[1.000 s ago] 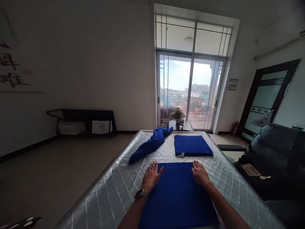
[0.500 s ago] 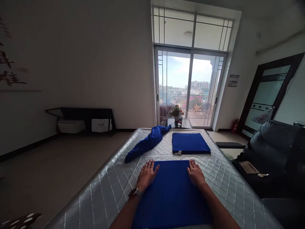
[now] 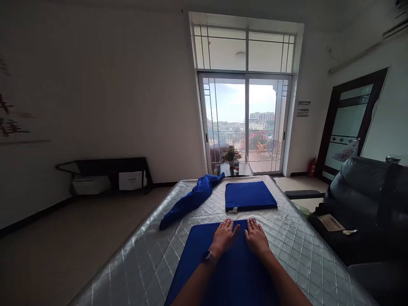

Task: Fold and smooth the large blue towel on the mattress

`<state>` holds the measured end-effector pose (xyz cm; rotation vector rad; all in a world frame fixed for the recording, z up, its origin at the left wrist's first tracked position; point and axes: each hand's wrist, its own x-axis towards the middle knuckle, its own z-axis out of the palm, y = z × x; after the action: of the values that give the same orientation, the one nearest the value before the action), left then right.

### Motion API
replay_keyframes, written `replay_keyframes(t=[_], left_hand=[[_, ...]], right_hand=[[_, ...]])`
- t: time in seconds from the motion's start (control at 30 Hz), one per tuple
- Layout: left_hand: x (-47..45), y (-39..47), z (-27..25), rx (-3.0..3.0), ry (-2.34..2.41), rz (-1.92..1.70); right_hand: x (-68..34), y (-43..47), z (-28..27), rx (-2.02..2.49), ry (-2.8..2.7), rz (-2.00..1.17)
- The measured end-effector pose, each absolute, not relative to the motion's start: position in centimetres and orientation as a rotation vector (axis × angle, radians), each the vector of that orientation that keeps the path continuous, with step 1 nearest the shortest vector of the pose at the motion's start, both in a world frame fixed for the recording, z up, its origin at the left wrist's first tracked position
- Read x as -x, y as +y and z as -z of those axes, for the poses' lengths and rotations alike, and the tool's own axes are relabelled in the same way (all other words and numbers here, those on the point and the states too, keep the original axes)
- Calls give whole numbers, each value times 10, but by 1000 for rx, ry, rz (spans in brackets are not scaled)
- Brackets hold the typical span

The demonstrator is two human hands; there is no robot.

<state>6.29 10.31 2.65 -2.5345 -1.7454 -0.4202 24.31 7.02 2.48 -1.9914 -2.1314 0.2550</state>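
Observation:
A flat, folded blue cloth [image 3: 197, 255] lies right in front of me on a silver quilted cover [image 3: 140, 263]. My left hand [image 3: 225, 236] rests flat near the middle of its far edge, fingers stretched out, with a watch on the wrist. Close beside it, my right hand [image 3: 256, 236] presses flat on the same cloth toward the far right corner, fingers extended. Beyond my hands sits a neatly folded blue cloth [image 3: 250, 195] with a white tag at its near edge. To its left a bunched blue cloth [image 3: 193, 199] lies stretched out diagonally.
A small dark table [image 3: 242, 170] with a potted plant [image 3: 230, 155] and a bottle [image 3: 236, 162] stands past the far edge. On the right is a black leather chair [image 3: 363, 195]. A low black bench [image 3: 108, 170] with white boxes stands by the left wall.
My left hand has slid right across the cloth from its left edge toward my right hand, which stays on the far right part. The view has tilted up and turned slightly.

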Motion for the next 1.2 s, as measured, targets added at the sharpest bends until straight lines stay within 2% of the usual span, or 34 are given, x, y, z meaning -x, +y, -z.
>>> replay_keyframes(t=[0.13, 0.23, 0.8, 1.2], left_hand=[[-135, 94, -16, 2706, -1529, 493], [-139, 94, -9, 2735, -1500, 507], [88, 100, 7, 2328, -1900, 293], [96, 106, 19, 2248, -1979, 486]], right_hand=[[-249, 71, -16, 1920, -2231, -200], [-250, 72, -13, 1892, -2229, -189], [-241, 70, -25, 1994, -2094, -214], [-241, 74, -22, 2077, -2146, -122]])
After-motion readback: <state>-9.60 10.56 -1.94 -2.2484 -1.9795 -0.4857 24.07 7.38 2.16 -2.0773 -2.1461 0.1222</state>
